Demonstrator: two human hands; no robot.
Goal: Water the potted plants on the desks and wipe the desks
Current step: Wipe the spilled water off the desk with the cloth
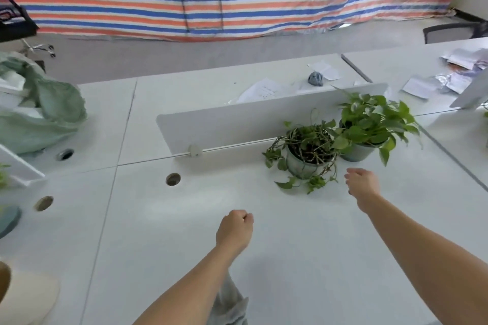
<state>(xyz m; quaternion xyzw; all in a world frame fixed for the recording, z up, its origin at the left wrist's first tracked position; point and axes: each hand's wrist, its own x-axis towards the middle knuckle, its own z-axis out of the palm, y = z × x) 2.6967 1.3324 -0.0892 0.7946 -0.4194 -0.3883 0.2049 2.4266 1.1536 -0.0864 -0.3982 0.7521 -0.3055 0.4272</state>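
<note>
We are holding our right hand, fingers loosely apart, near the sparse pothos pot beside the leafy pothos pot on the table; left hand fisted, seemingly empty. Watering, we judge, is awaiting a can.

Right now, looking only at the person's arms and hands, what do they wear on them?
Nothing that shows. The left arm and right arm are bare along their whole visible length, no sleeve or cuff in frame. The left hand and right hand show no glove, watch or bracelet.
</note>
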